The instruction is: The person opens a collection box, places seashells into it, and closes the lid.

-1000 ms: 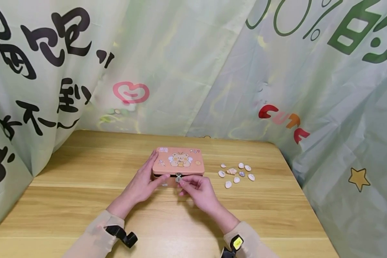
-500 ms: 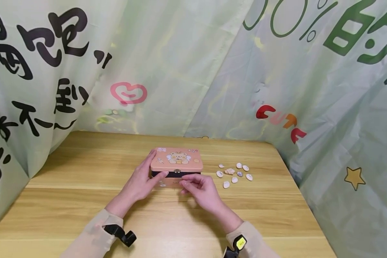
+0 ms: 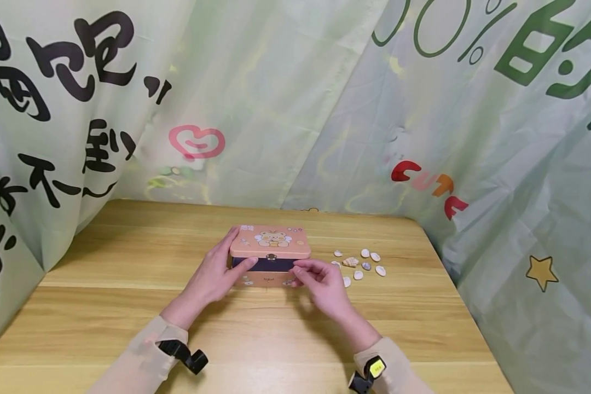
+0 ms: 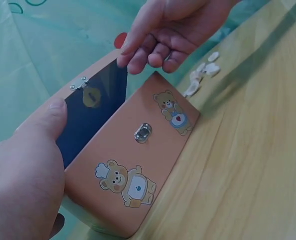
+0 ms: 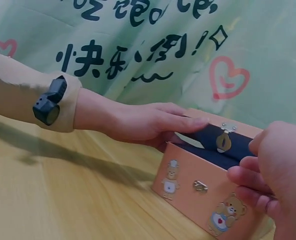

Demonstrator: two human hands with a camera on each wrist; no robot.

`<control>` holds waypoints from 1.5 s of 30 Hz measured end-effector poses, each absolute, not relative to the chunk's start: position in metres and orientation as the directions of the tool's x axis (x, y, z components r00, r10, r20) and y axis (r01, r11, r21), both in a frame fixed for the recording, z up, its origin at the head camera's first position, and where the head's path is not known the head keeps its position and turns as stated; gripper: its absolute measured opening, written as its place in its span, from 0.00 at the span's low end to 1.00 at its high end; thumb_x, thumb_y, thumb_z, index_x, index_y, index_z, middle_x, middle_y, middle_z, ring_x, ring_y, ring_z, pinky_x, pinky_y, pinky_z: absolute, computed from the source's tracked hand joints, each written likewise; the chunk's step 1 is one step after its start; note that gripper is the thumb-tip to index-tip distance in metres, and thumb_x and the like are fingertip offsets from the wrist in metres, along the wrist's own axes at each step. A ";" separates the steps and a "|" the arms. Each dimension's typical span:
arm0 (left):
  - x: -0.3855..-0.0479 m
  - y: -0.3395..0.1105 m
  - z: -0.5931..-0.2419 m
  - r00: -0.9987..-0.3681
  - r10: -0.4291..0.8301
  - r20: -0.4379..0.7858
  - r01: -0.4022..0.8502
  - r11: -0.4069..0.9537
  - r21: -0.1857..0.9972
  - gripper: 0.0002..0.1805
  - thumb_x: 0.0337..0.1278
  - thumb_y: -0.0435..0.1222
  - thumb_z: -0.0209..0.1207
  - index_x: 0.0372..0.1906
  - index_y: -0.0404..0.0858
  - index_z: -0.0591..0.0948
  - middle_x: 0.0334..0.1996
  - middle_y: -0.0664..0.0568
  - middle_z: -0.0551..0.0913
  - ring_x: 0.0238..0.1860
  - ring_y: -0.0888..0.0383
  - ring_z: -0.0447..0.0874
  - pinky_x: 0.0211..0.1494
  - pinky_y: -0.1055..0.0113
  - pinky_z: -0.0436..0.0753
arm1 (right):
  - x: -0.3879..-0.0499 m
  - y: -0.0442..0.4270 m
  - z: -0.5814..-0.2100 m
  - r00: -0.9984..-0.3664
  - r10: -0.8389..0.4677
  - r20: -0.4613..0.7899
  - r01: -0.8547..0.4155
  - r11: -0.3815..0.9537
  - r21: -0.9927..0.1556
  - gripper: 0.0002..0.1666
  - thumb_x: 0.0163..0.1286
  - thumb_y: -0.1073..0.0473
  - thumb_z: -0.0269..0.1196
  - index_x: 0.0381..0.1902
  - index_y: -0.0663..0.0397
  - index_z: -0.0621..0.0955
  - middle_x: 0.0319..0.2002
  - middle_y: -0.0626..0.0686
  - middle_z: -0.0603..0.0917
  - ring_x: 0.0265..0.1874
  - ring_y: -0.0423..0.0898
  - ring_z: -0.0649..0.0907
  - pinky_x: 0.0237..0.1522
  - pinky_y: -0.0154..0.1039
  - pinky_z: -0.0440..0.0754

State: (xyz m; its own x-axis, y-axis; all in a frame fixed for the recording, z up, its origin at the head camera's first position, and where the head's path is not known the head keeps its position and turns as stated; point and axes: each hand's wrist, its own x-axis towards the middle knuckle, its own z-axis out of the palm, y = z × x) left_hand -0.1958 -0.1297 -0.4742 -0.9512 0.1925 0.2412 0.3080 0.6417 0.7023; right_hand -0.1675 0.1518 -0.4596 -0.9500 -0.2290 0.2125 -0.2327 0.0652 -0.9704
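Note:
A pink hinged tin box (image 3: 271, 235) with bear pictures stands on the table, its lid (image 4: 42, 112) partly raised above a dark interior. My left hand (image 3: 215, 273) holds the box at its left side. Its thumb (image 4: 52, 117) lies against the lid's front edge; its other fingers are mostly hidden. At the front right of the lid is my right hand (image 3: 325, 284), fingers loosely bent. Its fingertips meet the lid's edge in the head view, though whether they pinch it I cannot tell. A metal clasp (image 4: 143, 133) shows on the box's front, with a hasp (image 5: 224, 140) on the lid.
Several small white shells (image 3: 358, 275) and a larger spiral shell (image 3: 350, 262) lie right of the box. The wooden table (image 3: 143, 257) reaches back to a printed curtain (image 3: 256, 98) that hangs behind and on both sides.
The lid has risen, widening the dark gap below it. My right hand has moved from the clasp in the middle toward the lid's right corner. My left hand stays on the box.

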 end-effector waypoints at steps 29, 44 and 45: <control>-0.202 -0.125 -0.457 -0.978 0.114 0.175 0.208 0.591 0.780 0.57 0.68 0.71 0.54 0.86 0.37 0.54 0.75 0.31 0.68 0.74 0.36 0.68 0.73 0.36 0.68 | -0.193 0.155 -0.472 -0.889 -0.067 0.452 -0.455 0.219 -0.863 0.32 0.74 0.69 0.68 0.74 0.66 0.74 0.74 0.62 0.73 0.73 0.58 0.72 0.73 0.46 0.68; -0.203 -0.124 -0.454 -0.974 0.166 0.153 0.221 0.573 0.789 0.58 0.73 0.68 0.52 0.87 0.36 0.43 0.81 0.33 0.57 0.78 0.33 0.57 0.76 0.34 0.60 | -0.195 0.145 -0.466 -0.902 -0.078 0.424 -0.431 0.199 -0.880 0.37 0.78 0.62 0.67 0.78 0.64 0.67 0.79 0.53 0.65 0.78 0.51 0.63 0.75 0.38 0.61; -0.202 -0.124 -0.454 -0.974 0.170 0.148 0.220 0.574 0.789 0.58 0.72 0.69 0.52 0.87 0.36 0.42 0.82 0.34 0.55 0.79 0.33 0.56 0.77 0.34 0.59 | -0.196 0.145 -0.466 -0.904 -0.079 0.420 -0.427 0.198 -0.882 0.37 0.78 0.61 0.67 0.78 0.64 0.67 0.79 0.53 0.65 0.78 0.51 0.63 0.76 0.38 0.61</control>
